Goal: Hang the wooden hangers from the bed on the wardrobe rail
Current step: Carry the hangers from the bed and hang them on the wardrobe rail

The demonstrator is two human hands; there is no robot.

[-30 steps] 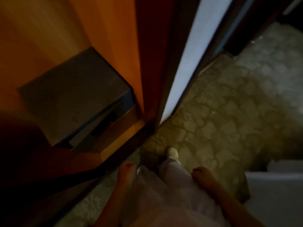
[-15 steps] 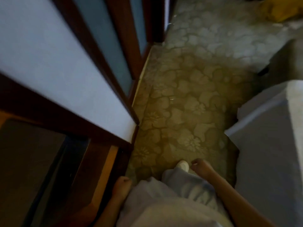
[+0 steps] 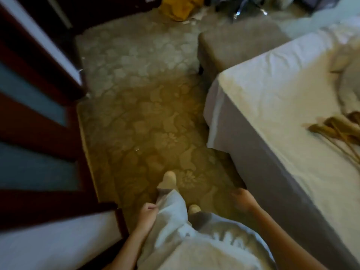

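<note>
Several wooden hangers point(image 3: 335, 131) lie in a loose pile on the white bed point(image 3: 272, 98) at the right edge. My right hand point(image 3: 243, 199) hangs beside the bed's grey side, fingers loose, holding nothing, well short of the hangers. My left hand point(image 3: 147, 213) is curled into a fist at my left hip against my light trousers, nothing in it. The wardrobe point(image 3: 37, 117) with dark wood frames and pale panels fills the left side. Its rail is out of view.
A patterned carpet point(image 3: 140, 123) runs between wardrobe and bed. A beige ottoman point(image 3: 233, 45) stands at the bed's foot. A yellow cloth point(image 3: 179, 6) and clutter lie on the floor at the far end.
The view has swung right, away from the open wardrobe interior toward the bed; the hangers have come into sight. Both hands stay low at my sides, empty.
</note>
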